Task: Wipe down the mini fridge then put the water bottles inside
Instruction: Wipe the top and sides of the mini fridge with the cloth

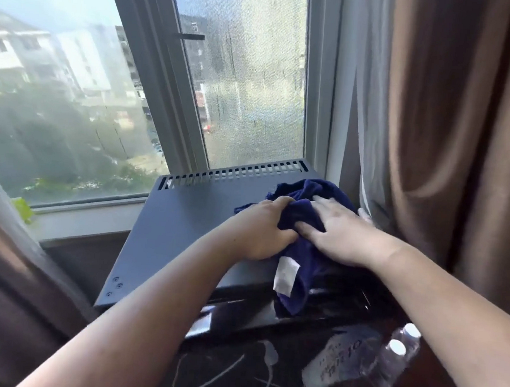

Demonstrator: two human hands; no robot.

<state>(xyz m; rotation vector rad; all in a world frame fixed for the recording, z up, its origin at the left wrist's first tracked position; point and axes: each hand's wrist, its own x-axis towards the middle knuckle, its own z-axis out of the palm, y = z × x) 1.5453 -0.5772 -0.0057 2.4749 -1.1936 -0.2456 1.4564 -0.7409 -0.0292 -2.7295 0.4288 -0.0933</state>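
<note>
My left hand [263,227] grips a bunched fold of the cloth [305,197] to anchor it. My right hand [342,233] lies flat, fingers straight, pressing the cloth onto the right side of the fridge [190,225] top so the wipe bears evenly. The fridge sits at the window, vented edge toward the glass, front edge toward me. Two bottles [396,357] wait near its front right, parallel, caps uppermost in view.
</note>
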